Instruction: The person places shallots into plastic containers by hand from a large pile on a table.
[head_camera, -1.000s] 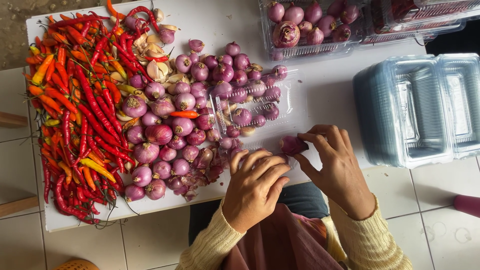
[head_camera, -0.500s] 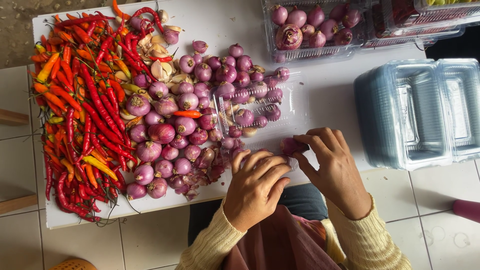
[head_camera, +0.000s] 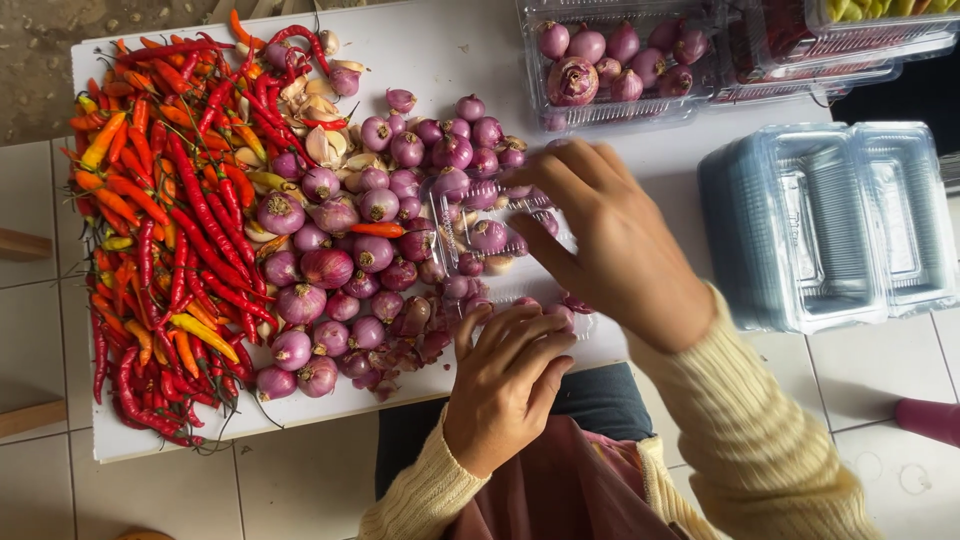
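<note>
The right hand (head_camera: 625, 250) reaches over an open clear plastic tray (head_camera: 500, 225) half-filled with shallots (head_camera: 340, 270), fingers spread and holding nothing that shows; the left hand (head_camera: 505, 385), fingers loosely curled, rests at the white board's (head_camera: 450, 50) near edge, its grip hidden; a nudge could tip the light tray, spilling shallots towards the chillies (head_camera: 150, 230).
</note>
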